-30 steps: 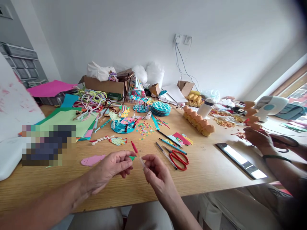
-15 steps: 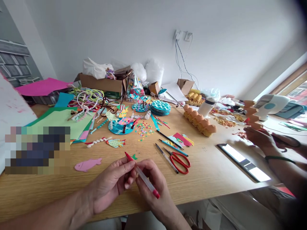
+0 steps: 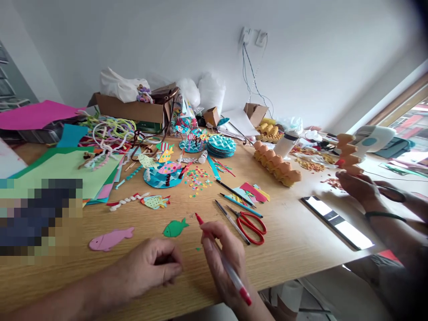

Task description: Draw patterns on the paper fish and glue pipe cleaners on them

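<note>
My right hand [image 3: 224,263] grips a red felt-tip pen [image 3: 230,269] with a clear barrel, its red front end pointing up and away over the table. My left hand [image 3: 157,265] is closed beside it, thumb against curled fingers; whatever it may hold is hidden. Just beyond the left hand lies a green paper fish [image 3: 175,228] with a drawn eye and gill line. Further left is a pink paper fish [image 3: 111,239]. A spotted, decorated fish [image 3: 155,201] rests behind them, by a twisted pipe cleaner [image 3: 129,201].
Red-handled scissors [image 3: 251,227], a grey pen [image 3: 232,222] and a blue pencil [image 3: 241,205] lie right of my hands. Behind stand blue fish-decorated bases [image 3: 163,178] and egg cartons [image 3: 277,165]. A phone [image 3: 337,222] and a co-worker's hands [image 3: 359,191] holding carton are at right.
My hands have moved apart; the left has let go of the pen and drawn back left. The green fish shows fully now. The whole view has shifted slightly.
</note>
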Action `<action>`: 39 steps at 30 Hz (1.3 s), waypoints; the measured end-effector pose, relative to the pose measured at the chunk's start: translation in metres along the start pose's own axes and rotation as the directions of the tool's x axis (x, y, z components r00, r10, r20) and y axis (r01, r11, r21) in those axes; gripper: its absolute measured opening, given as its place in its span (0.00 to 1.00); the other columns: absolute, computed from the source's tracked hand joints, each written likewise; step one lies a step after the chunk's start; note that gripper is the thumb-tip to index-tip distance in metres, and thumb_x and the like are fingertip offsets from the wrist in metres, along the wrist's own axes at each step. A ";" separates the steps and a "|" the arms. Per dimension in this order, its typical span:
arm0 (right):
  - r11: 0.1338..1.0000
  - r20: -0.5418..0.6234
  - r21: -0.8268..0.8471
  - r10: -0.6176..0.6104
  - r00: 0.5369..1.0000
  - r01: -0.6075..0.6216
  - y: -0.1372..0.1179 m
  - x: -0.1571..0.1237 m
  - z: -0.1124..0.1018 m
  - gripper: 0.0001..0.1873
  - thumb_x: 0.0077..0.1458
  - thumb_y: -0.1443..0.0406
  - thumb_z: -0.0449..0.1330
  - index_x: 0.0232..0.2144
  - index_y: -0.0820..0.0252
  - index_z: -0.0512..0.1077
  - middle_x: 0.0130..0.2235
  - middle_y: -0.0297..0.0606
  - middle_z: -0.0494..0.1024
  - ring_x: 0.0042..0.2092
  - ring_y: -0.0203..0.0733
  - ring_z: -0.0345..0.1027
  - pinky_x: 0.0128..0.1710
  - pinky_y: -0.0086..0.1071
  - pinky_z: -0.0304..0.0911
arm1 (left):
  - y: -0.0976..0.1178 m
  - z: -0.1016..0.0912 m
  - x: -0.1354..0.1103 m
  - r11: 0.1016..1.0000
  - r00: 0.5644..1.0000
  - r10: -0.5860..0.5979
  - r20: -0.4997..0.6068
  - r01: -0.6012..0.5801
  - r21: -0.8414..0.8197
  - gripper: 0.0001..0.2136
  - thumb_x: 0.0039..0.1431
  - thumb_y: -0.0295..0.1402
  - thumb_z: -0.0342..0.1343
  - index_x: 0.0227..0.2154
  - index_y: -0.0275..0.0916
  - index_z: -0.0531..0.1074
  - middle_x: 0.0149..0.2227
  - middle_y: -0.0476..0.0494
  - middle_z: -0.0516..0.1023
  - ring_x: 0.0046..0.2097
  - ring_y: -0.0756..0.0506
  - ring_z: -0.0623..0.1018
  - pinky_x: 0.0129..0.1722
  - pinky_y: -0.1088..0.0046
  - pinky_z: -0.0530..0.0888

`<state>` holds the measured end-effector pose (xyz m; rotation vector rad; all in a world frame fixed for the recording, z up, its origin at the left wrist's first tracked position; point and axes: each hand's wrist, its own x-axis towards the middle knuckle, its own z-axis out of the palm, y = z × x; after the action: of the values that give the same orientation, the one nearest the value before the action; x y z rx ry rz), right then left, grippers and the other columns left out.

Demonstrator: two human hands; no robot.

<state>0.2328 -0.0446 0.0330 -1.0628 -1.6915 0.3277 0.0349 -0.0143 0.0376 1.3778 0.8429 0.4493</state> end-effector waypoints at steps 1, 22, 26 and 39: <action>1.000 0.013 -0.016 0.023 1.000 -0.023 0.004 -0.001 -0.002 0.07 0.63 0.68 0.54 0.40 0.55 0.71 0.28 0.31 0.75 0.27 0.35 0.70 0.28 0.25 0.65 | -0.002 -0.010 -0.001 0.965 0.995 0.092 -0.027 -0.082 0.248 0.12 0.54 0.43 0.64 0.24 0.43 0.73 0.23 0.51 0.71 0.27 0.47 0.69 0.27 0.72 0.62; 0.960 0.128 -0.275 -0.014 0.992 0.050 0.037 -0.011 0.003 0.13 0.58 0.75 0.52 0.37 0.60 0.74 0.30 0.36 0.78 0.28 0.36 0.75 0.28 0.23 0.67 | -0.022 -0.043 0.016 0.101 0.716 0.642 0.275 -0.434 0.895 0.16 0.74 0.23 0.39 0.32 0.40 0.69 0.33 0.48 0.73 0.34 0.47 0.72 0.34 0.73 0.70; 0.961 0.141 -0.276 0.022 0.990 0.018 0.040 -0.012 0.003 0.12 0.59 0.75 0.53 0.39 0.60 0.74 0.31 0.37 0.79 0.29 0.37 0.76 0.29 0.24 0.68 | -0.021 -0.045 0.014 0.120 0.728 0.638 0.251 -0.416 0.902 0.15 0.75 0.24 0.40 0.34 0.40 0.69 0.33 0.49 0.74 0.34 0.48 0.73 0.35 0.75 0.71; 0.967 0.090 -0.255 0.002 0.996 0.021 0.053 -0.020 0.006 0.14 0.59 0.75 0.51 0.38 0.56 0.73 0.32 0.34 0.80 0.30 0.37 0.77 0.30 0.23 0.69 | -0.024 -0.046 0.017 0.080 0.682 0.680 0.268 -0.433 0.898 0.17 0.77 0.28 0.37 0.33 0.41 0.67 0.30 0.50 0.74 0.31 0.48 0.74 0.31 0.76 0.70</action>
<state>0.2540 -0.0278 -0.0175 -1.2438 -1.8546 0.1540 0.0074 0.0245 0.0116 2.9033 0.6891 0.8009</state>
